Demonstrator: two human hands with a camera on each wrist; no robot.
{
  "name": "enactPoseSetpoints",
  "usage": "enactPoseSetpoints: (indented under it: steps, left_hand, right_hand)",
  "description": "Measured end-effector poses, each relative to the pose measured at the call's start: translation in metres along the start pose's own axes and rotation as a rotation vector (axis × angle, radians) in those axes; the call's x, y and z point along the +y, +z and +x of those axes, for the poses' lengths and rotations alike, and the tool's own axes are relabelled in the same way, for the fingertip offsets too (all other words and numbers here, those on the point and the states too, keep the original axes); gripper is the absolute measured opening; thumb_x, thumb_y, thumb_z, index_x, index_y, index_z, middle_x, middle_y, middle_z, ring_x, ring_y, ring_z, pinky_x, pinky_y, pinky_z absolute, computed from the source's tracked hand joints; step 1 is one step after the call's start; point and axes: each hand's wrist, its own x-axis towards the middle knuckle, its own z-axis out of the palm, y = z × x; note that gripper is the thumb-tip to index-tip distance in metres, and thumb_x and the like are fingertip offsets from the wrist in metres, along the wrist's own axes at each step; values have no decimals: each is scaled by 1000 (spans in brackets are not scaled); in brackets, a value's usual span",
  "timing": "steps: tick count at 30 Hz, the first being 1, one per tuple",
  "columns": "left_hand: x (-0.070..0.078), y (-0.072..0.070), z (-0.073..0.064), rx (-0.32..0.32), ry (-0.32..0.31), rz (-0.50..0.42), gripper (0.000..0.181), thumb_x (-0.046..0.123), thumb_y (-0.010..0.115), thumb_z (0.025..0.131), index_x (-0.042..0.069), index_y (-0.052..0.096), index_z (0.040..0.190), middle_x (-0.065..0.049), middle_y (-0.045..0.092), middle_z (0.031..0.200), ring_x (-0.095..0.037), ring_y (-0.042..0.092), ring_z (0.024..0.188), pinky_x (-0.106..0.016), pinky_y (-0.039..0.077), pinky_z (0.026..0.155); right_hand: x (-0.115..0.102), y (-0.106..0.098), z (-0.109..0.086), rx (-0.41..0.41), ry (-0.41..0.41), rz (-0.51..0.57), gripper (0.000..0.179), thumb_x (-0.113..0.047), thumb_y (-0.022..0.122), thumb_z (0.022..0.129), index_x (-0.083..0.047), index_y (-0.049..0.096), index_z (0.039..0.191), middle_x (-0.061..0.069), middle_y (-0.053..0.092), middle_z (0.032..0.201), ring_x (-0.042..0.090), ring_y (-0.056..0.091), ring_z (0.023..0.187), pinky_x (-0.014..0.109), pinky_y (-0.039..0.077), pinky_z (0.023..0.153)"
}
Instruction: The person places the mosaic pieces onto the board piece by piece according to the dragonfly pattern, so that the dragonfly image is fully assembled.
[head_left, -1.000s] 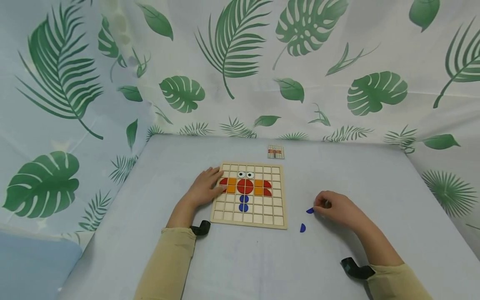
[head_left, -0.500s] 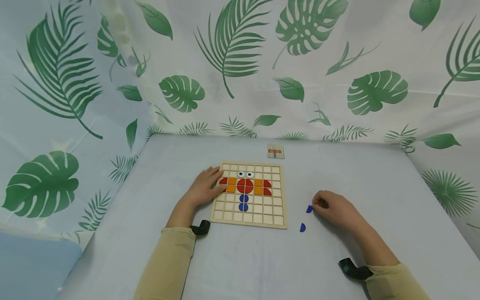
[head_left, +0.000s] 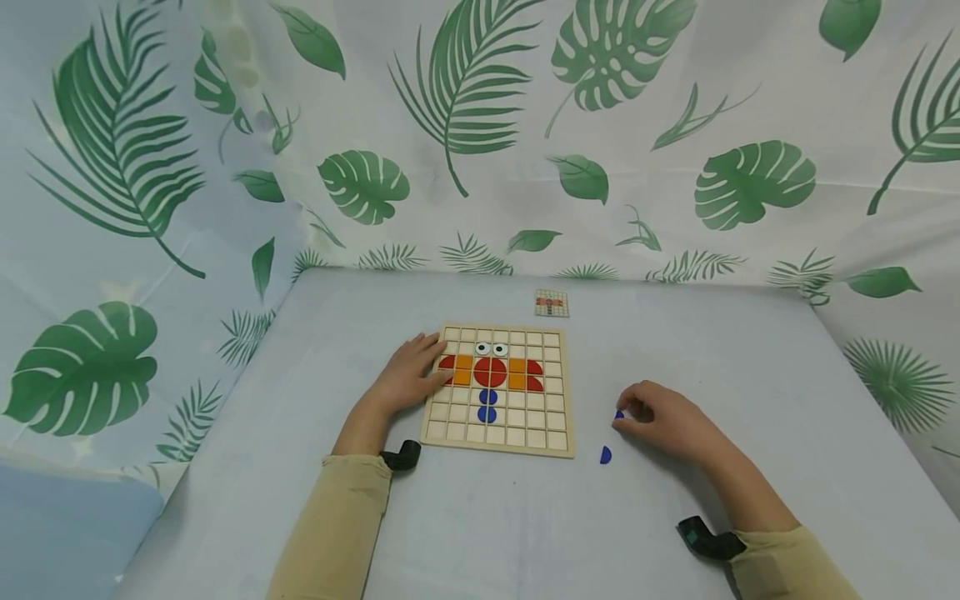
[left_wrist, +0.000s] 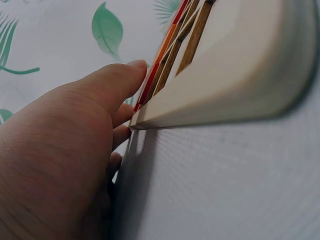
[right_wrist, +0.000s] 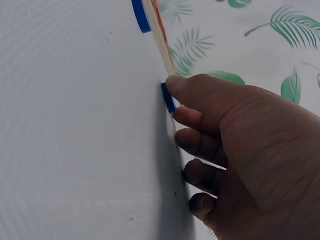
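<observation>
A square wooden grid board [head_left: 525,429] lies flat, with a figure of eyes, red, orange and blue pieces set in its cells. My left hand [head_left: 405,375] rests at its left edge, fingers fairly straight, thumb over the red pieces; the left wrist view shows the thumb [left_wrist: 107,85] above the board's rim [left_wrist: 225,95]. To the right of the board, my right hand [head_left: 667,417] pinches a blue half-circle piece [right_wrist: 168,97] between thumb and forefinger, close to the tabletop. A second blue half-circle piece [head_left: 606,455] lies nearer me, untouched.
Behind the board lies a small pattern card [head_left: 552,303] showing a similar figure. Leaf-printed cloth [head_left: 510,217] hangs behind and to the left of the white-covered table [head_left: 480,517]. Black devices [head_left: 708,539] sit at both wrists.
My right fingertips have come further over the blue half-circle piece, which has turned a little and is now mostly covered. The left hand and board have stayed put.
</observation>
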Motion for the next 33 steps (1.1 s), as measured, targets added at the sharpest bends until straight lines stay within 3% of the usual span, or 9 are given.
enactPoseSetpoints:
  steps: [20,33]
  left_hand:
    - [0,1,0,-6,-14,6,67,47,51,100,16,32,156,-5,23,165,-29,12,155,-47,6,128]
    - [-1,3,0,1,-13,8,67,47,51,100,16,33,156,-5,24,165,-29,13,155,-48,8,128]
  right_hand:
    - [-4,-2,1,-4,-55,-1,23,-24,76,87,-15,66,106,-5,56,86,12,49,78,26,44,65]
    - [-55,-19,14,-48,-12,13,22,-25,72,90,-15,66,108,-3,59,89,15,50,77,26,43,61]
